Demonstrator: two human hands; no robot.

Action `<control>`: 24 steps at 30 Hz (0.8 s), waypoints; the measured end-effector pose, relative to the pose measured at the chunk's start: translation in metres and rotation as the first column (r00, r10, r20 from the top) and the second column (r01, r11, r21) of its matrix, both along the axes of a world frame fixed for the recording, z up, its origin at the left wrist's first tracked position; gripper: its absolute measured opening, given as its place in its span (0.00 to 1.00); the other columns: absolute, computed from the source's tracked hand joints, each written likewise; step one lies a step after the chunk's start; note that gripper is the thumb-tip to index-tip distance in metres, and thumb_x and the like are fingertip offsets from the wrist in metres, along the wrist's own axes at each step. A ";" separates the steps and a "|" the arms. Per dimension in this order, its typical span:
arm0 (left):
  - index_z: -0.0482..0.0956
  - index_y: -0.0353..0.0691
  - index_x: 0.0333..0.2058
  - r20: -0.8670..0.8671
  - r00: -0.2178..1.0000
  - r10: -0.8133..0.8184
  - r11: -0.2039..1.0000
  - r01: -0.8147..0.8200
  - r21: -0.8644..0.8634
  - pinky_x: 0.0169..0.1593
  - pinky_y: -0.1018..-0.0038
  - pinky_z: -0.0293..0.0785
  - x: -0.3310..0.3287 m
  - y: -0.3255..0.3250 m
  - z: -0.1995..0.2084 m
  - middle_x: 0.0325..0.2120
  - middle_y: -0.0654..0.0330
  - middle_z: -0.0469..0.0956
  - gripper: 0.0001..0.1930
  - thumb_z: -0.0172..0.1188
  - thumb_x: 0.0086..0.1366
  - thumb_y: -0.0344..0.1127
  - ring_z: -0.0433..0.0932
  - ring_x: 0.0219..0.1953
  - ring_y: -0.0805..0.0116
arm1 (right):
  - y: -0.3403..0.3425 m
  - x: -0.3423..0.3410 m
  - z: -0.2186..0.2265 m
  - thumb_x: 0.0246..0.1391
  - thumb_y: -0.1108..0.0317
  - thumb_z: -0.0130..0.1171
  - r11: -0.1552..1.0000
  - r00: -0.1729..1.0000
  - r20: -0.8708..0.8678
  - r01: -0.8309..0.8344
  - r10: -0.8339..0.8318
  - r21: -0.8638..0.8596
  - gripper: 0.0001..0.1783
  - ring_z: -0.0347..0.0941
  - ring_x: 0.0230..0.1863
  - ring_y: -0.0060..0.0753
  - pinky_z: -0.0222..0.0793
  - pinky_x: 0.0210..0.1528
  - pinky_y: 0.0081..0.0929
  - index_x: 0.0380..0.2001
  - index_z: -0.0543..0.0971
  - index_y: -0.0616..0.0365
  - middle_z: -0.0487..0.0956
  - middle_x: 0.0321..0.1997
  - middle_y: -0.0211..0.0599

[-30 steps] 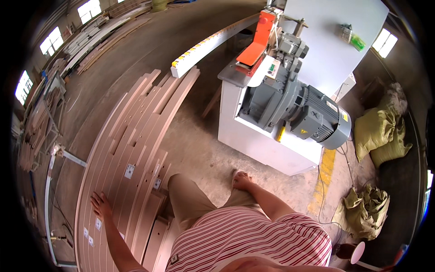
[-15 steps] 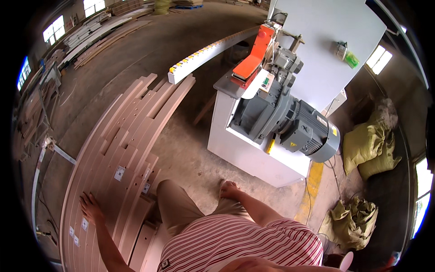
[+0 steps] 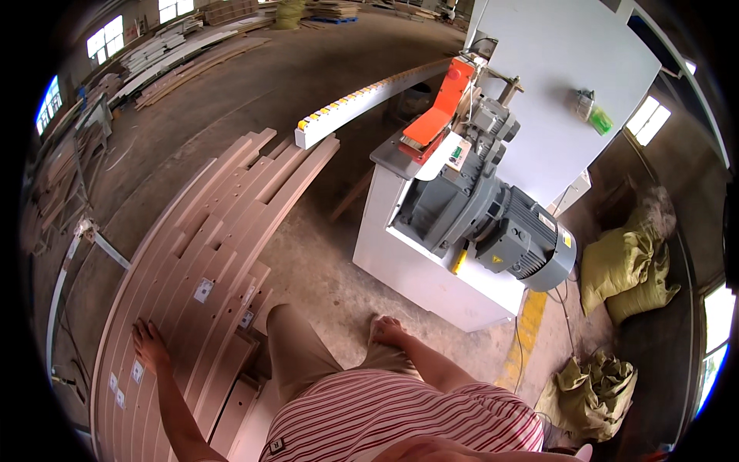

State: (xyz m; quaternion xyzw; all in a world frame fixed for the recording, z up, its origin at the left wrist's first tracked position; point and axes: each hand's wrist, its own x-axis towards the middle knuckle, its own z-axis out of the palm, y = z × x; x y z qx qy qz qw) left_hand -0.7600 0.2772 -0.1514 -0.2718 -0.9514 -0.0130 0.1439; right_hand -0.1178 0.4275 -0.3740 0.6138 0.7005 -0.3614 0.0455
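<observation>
My left hand [image 3: 151, 348] lies flat on top of a stack of long pinkish-brown boards [image 3: 183, 304], fingers spread. Small white labels are stuck to some boards, one label [image 3: 138, 372] just below this hand. Drilled holes and slots show along several of the boards. Draped over my right knee is my right hand [image 3: 386, 331], with nothing seen in it and its fingers loosely apart.
Ahead stands a white machine base [image 3: 431, 281] with a large grey motor [image 3: 531, 235] and an orange guard [image 3: 437, 112]. A white rail with yellow rollers [image 3: 339, 112] runs away from the boards' far end. Yellowish woven sacks [image 3: 616, 269] stand at right.
The view has shifted slightly, so the machine and the sacks sit a little lower in it. Both hands stay where they rested, on the boards and on my knee.
</observation>
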 end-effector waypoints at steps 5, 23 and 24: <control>0.61 0.54 0.65 -0.010 1.000 0.019 1.000 -0.019 -0.003 0.66 0.60 0.55 0.002 0.003 0.000 0.66 0.61 0.59 0.27 0.36 0.72 0.57 0.57 0.67 0.61 | 0.001 -0.005 0.009 0.40 0.42 0.64 0.997 0.994 0.094 -0.055 0.060 -0.049 0.33 0.44 0.72 0.58 0.48 0.66 0.66 0.54 0.76 0.29 0.57 0.70 0.36; 0.62 0.55 0.65 -0.017 1.000 0.010 1.000 -0.010 -0.012 0.65 0.59 0.57 -0.003 0.001 -0.002 0.65 0.62 0.60 0.27 0.36 0.72 0.56 0.60 0.65 0.60 | 0.000 -0.010 0.030 0.45 0.44 0.58 0.996 0.993 0.111 -0.034 0.042 -0.079 0.27 0.46 0.72 0.51 0.51 0.66 0.62 0.52 0.77 0.29 0.59 0.68 0.32; 0.62 0.55 0.65 -0.016 1.000 0.012 1.000 -0.012 -0.011 0.65 0.59 0.57 -0.002 0.002 -0.002 0.65 0.62 0.60 0.27 0.36 0.72 0.56 0.60 0.65 0.60 | 0.001 -0.010 0.029 0.46 0.44 0.58 0.997 0.993 0.110 -0.025 0.033 -0.078 0.27 0.46 0.72 0.50 0.51 0.66 0.62 0.53 0.77 0.28 0.59 0.68 0.32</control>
